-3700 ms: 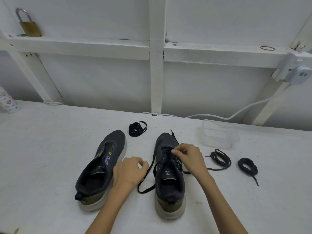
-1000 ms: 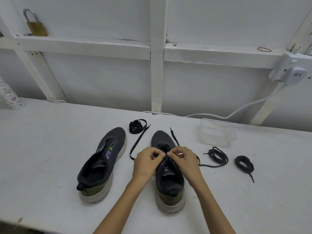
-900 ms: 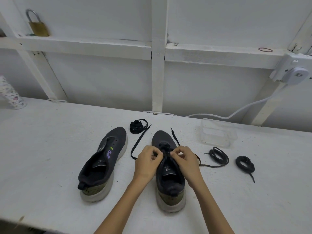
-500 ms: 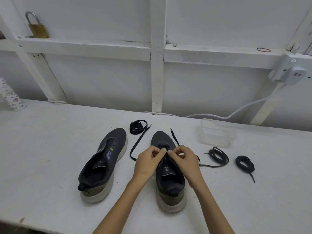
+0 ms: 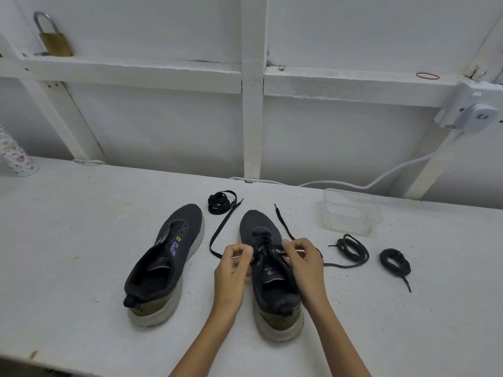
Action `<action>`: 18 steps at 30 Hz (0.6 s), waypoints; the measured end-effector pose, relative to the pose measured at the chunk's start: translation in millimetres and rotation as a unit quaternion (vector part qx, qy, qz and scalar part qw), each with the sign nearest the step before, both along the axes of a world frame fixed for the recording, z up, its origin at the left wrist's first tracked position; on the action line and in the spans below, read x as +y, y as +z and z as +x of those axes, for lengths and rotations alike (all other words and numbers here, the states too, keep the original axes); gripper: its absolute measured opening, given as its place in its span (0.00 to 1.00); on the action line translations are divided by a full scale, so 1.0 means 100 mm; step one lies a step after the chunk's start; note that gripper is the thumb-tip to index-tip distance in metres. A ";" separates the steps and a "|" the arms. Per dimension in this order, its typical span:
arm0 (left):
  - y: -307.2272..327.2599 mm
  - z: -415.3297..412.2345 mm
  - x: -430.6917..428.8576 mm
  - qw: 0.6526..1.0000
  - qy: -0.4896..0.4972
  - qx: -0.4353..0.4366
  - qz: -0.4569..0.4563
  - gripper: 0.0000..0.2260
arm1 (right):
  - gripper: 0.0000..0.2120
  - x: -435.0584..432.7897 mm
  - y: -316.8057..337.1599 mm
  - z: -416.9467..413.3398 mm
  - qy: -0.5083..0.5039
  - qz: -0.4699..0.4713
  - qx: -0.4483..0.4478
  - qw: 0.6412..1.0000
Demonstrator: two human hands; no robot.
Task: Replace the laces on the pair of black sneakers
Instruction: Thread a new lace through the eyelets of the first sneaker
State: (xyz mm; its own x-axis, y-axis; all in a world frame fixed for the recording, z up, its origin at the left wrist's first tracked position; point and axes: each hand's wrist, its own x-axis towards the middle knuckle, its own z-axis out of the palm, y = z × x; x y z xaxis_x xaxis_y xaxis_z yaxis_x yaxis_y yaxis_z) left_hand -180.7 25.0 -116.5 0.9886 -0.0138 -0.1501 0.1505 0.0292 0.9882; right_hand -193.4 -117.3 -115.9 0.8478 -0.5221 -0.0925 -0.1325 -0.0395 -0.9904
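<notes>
On the white painted table (image 5: 81,240), the left hand (image 5: 231,270) and right hand (image 5: 304,265) each pinch the flat black lace (image 5: 225,221) with curled fingers, over the eyelets of the black mesh sneaker (image 5: 255,221). Its unlaced twin (image 5: 174,257) lies at nine o'clock, and a coiled black lace (image 5: 217,204) at eleven.

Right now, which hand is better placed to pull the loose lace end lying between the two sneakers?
Left, probably. The left hand pinches that lace end beside the laced sneaker, and the strand trails on its side. The right hand pinches the other end across the shoe.
</notes>
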 end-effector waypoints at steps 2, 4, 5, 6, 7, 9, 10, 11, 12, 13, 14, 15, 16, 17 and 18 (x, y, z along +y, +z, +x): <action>0.00 -0.07 0.00 1.000 -0.025 -0.008 0.015 0.11 | 0.12 0.03 -0.02 -0.03 -0.017 0.019 -0.008 1.000; 0.00 -0.12 -0.01 0.997 -0.040 -0.046 0.056 0.15 | 0.12 0.08 -0.03 -0.05 -0.031 0.022 -0.013 0.999; -0.02 -0.12 -0.02 0.995 -0.042 -0.061 0.066 0.16 | 0.11 0.11 -0.04 -0.06 -0.036 0.024 -0.014 0.999; -0.02 -0.13 -0.02 0.994 -0.039 -0.072 0.070 0.15 | 0.11 0.14 -0.04 -0.08 -0.040 0.024 -0.016 0.999; -0.01 -0.11 -0.02 0.994 -0.034 -0.077 0.072 0.15 | 0.10 0.16 -0.04 -0.10 -0.044 0.020 -0.019 0.999; 0.01 -0.07 -0.02 0.995 -0.017 -0.079 0.065 0.14 | 0.09 0.19 -0.04 -0.14 -0.044 0.004 -0.027 0.999; 0.01 -0.05 -0.01 0.995 -0.011 -0.080 0.060 0.14 | 0.08 0.20 -0.03 -0.15 -0.041 0.002 -0.031 0.999; 0.02 -0.05 0.00 0.995 -0.009 -0.086 0.059 0.13 | 0.07 0.19 -0.02 -0.17 -0.037 0.005 -0.035 0.999; 0.02 -0.06 0.00 0.993 -0.013 -0.095 0.067 0.12 | 0.06 0.18 -0.01 -0.18 -0.034 0.010 -0.041 0.999; 0.01 -0.07 0.01 0.991 -0.020 -0.106 0.079 0.09 | 0.06 0.16 0.01 -0.20 -0.030 0.011 -0.049 0.998; 0.00 -0.08 0.01 0.989 -0.028 -0.115 0.093 0.07 | 0.06 0.14 0.03 -0.21 -0.024 0.008 -0.057 0.998; -0.02 -0.07 0.02 0.986 -0.032 -0.121 0.110 0.05 | 0.06 0.12 0.04 -0.21 -0.013 0.002 -0.064 0.998; -0.02 -0.06 0.04 0.984 -0.030 -0.126 0.123 0.04 | 0.06 0.09 0.05 -0.22 0.001 -0.003 -0.070 0.998; -0.02 -0.04 0.05 0.982 -0.028 -0.132 0.132 0.02 | 0.06 0.07 0.05 -0.23 0.017 -0.005 -0.076 0.997; 0.00 -0.02 0.07 0.980 -0.031 -0.140 0.141 0.01 | 0.06 0.05 0.05 -0.23 0.033 -0.005 -0.079 0.996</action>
